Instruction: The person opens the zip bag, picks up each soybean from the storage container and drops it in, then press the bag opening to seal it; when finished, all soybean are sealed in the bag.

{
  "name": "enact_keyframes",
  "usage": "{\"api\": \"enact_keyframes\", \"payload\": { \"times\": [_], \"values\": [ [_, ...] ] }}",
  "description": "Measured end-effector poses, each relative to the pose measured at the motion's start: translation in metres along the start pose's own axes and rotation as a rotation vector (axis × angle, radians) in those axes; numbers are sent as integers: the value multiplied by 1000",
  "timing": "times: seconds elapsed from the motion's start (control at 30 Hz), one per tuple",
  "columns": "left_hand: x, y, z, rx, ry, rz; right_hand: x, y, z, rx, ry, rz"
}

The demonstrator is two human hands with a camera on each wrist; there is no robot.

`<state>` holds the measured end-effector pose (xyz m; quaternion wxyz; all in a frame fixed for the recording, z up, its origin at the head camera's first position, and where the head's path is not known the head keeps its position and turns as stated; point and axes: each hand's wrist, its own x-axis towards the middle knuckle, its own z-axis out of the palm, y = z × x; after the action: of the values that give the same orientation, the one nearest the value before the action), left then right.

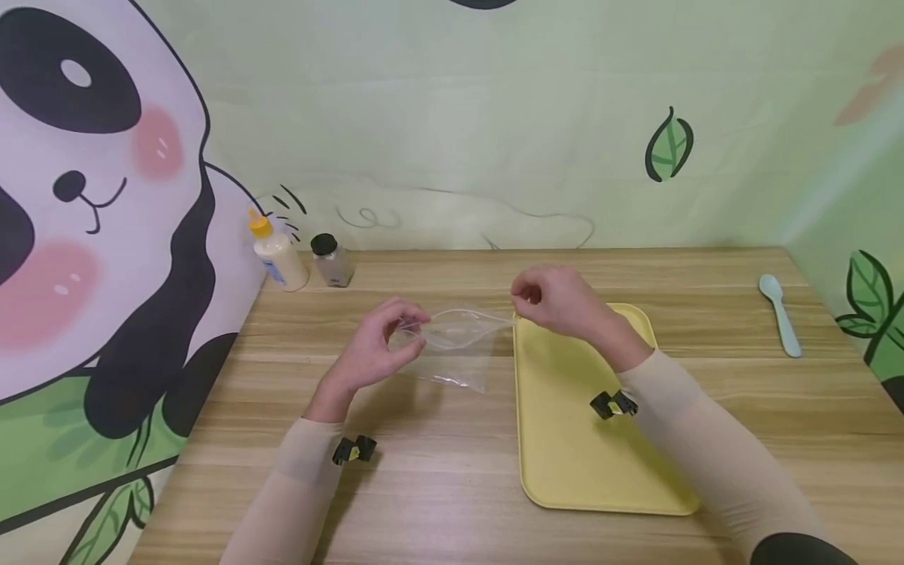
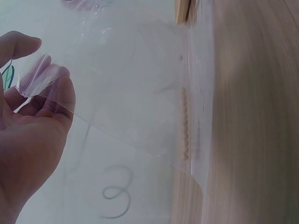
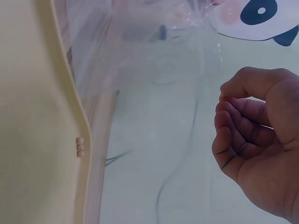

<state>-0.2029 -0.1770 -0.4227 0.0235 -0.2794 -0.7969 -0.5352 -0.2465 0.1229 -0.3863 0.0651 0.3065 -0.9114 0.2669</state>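
A clear plastic zip bag [image 1: 452, 365] spans the gap between the two hands, its mouth parted and facing up. My left hand [image 1: 381, 345] grips the bag's left end, thumb on the near side and fingers beyond. At the opposite corner, my right hand [image 1: 558, 302] pinches the bag's edge with thumb and index finger; the other fingers curl in. The pinch is partly hidden in the head view. In the left wrist view, a row of small tan round things [image 2: 184, 123] shows through the plastic; whether they lie inside is unclear.
A yellow tray [image 1: 586, 447] lies under my right arm. Small tan round things [image 3: 80, 147] show near its rim in the right wrist view. Back left stand a glue bottle [image 1: 278, 255] with an orange cap and a black-lidded jar [image 1: 332, 260]. A light-blue spoon [image 1: 780, 314] lies far right.
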Motion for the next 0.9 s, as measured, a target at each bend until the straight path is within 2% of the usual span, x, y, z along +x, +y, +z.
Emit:
{"api": "enact_keyframes", "payload": {
  "times": [0.4, 0.67, 0.9],
  "values": [
    [-2, -2, -2, -10, 7, 42, -1, -24, -7, 10, 54, -107],
    [-2, -5, -1, -2, -11, 56, -3, -33, -3, 35, 95, -180],
    [-2, -5, -1, 3, -6, 50, -4, -40, 5, 30, 97, -213]
  ]
}}
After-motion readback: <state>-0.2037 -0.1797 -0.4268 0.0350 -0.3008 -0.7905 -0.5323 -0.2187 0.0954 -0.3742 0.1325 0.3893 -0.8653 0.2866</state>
